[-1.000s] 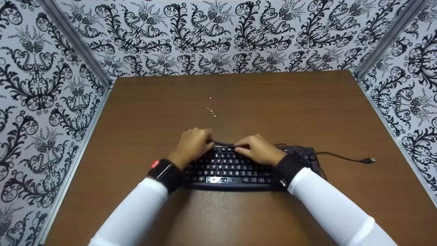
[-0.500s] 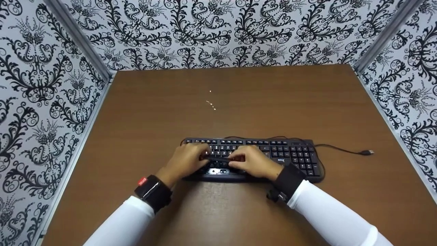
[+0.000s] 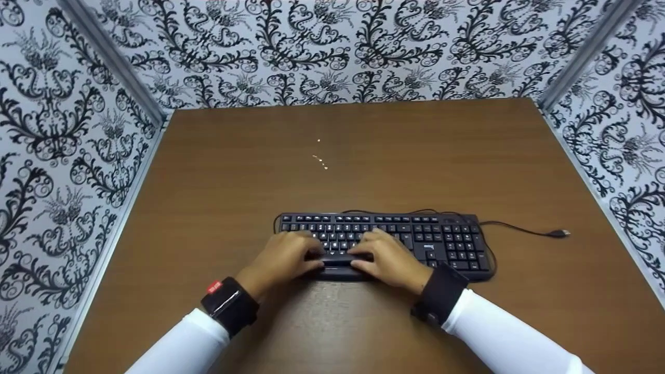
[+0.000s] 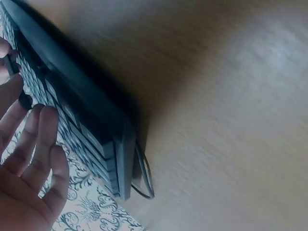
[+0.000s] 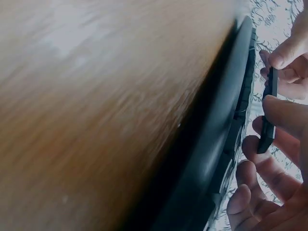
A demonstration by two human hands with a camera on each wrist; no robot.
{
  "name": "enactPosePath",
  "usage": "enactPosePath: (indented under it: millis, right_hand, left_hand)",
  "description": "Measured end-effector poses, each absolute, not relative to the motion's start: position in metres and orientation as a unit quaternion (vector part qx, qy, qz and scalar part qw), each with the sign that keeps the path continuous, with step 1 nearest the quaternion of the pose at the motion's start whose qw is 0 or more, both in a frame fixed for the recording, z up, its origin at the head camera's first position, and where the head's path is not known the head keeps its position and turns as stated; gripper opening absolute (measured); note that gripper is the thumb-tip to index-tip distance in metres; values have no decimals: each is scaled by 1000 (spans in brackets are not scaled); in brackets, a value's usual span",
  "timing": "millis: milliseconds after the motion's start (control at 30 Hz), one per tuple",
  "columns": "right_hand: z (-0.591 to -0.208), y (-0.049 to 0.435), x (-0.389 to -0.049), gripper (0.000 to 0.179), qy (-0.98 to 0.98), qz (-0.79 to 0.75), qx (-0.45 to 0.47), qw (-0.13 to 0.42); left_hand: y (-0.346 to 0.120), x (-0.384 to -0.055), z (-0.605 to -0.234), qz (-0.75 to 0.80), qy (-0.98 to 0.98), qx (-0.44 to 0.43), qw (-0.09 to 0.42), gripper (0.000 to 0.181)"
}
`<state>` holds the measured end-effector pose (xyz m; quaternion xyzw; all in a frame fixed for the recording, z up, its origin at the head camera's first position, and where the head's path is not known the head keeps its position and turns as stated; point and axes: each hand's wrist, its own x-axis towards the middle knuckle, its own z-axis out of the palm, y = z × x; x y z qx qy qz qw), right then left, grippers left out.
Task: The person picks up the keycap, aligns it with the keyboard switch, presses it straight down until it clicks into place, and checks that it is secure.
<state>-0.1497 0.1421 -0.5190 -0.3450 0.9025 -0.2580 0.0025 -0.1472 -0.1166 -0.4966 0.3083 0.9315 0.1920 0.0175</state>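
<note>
Evidently unseated, a long black key (image 3: 337, 258) is pinched near its 2 ends between the thumbs and fingers of the left hand (image 3: 290, 258) and right hand (image 3: 390, 259), over the keyboard's (image 3: 435, 253) front. Most visible keys are in place; its fitting is judged undone.

L hand (image 3: 286, 258): pinch grip | R hand (image 3: 393, 259): same | forearms (image 3: 504, 324) angled in

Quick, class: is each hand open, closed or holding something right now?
Left hand: closed, pinching one end of a long black plastic bar.
Right hand: closed, pinching the bar's other end.
</note>
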Motion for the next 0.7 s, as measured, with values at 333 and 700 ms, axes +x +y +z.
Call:
enactPosePath:
  millis: [333, 700]
  right_hand:
    - [-521, 135, -143, 24, 904, -213, -371, -21]
    - [-520, 137, -142, 20, 890, -207, -403, -45]
  left_hand:
    - [-114, -138, -504, 153, 937, 316, -1, 17]
    - [-114, -143, -506, 168, 933, 319, 4, 17]
